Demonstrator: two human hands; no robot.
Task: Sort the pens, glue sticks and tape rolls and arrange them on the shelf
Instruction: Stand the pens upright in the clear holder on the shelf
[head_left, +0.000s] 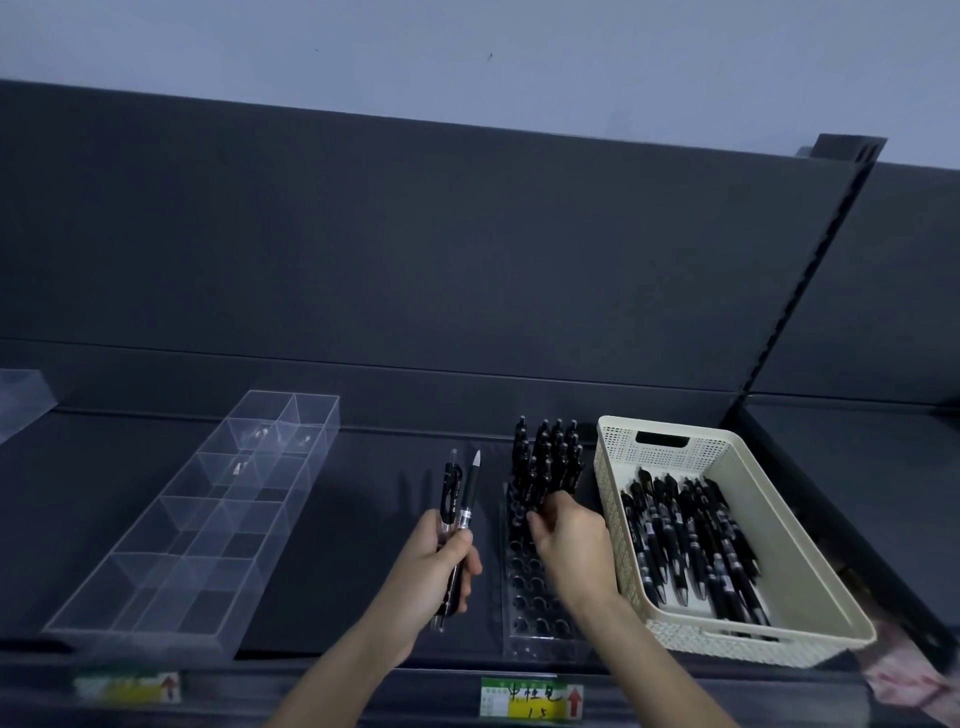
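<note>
On the dark, matte shelf (337, 519), the person's left grip (441, 561) is closed round two slim black pens (460, 493), tips upward. The right grip (571, 545) curls its fingers round the nearest of the standing pens (550, 457), which fill the far holes of a clear, perforated pen rack (535, 618). Just right of the rack, a cream plastic basket (670, 623) with lattice walls holds a loose heap of black pens (691, 540). To the left lies a transparent divided tray (208, 519); small pale bits in its far cells are too faint to identify. A clear box (21, 400) is cut off at the left edge.
</note>
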